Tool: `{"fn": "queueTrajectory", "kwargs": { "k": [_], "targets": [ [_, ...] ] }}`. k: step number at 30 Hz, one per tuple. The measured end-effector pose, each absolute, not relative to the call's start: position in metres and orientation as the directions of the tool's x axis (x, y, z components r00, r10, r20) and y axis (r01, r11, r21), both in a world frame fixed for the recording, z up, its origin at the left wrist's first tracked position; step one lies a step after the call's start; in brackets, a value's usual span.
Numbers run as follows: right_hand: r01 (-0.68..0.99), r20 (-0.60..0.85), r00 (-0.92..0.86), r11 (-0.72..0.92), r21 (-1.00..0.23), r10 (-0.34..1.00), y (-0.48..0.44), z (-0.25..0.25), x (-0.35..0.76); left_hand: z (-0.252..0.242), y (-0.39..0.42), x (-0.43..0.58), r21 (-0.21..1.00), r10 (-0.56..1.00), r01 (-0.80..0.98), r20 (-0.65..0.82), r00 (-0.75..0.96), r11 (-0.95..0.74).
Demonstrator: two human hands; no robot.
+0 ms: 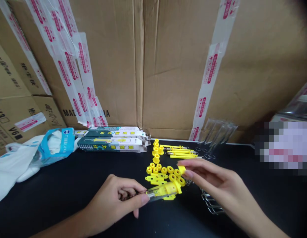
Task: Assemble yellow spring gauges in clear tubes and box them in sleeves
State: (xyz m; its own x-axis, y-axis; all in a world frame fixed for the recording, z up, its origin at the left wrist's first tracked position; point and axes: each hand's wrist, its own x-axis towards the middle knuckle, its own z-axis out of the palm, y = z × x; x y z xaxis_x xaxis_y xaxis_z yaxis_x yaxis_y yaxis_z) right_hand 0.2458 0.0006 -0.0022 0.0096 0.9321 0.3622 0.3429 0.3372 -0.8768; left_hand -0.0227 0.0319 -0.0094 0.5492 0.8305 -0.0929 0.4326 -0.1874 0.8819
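My left hand is closed around a clear tube carrying a yellow fitting, the fingers curled tight at its left end. My right hand pinches a small yellow piece in a narrow fingertip grip, just above the tube. Below, on the black table, lie yellow rings and flat yellow strips, with a wire rack to the right. Farther off: yellow rods, clear sleeves, printed packages, a white bag at left, and cardboard cartons behind.

Taped cardboard cartons stand behind the black worktable
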Motion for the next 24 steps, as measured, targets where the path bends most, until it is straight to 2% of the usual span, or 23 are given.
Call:
{"fn": "queueTrajectory", "kwargs": {
  "k": [5, 12, 18, 24],
  "targets": [
    [0.255, 0.314, 0.035, 0.295, -0.921, 0.949, -0.015, -0.014, 0.243, -0.008, 0.033, -0.022, 0.880, 0.843, 0.444, -0.103, 0.527, -0.170],
    [0.243, 0.293, 0.051, 0.273, -0.931, 0.955, -0.023, -0.021, 0.236, -0.004, 0.029, -0.023, 0.843, 0.844, 0.493, -0.094, 0.528, -0.214],
    [0.310, 0.365, 0.017, 0.342, -0.887, 0.931, -0.024, -0.024, 0.237, -0.005, 0.030, -0.023, 0.835, 0.852, 0.503, -0.084, 0.518, -0.224],
    [0.387, 0.338, -0.005, 0.313, -0.867, 0.941, -0.026, -0.033, 0.243, -0.008, 0.030, -0.024, 0.824, 0.847, 0.510, -0.074, 0.527, -0.245]
  ]
}}
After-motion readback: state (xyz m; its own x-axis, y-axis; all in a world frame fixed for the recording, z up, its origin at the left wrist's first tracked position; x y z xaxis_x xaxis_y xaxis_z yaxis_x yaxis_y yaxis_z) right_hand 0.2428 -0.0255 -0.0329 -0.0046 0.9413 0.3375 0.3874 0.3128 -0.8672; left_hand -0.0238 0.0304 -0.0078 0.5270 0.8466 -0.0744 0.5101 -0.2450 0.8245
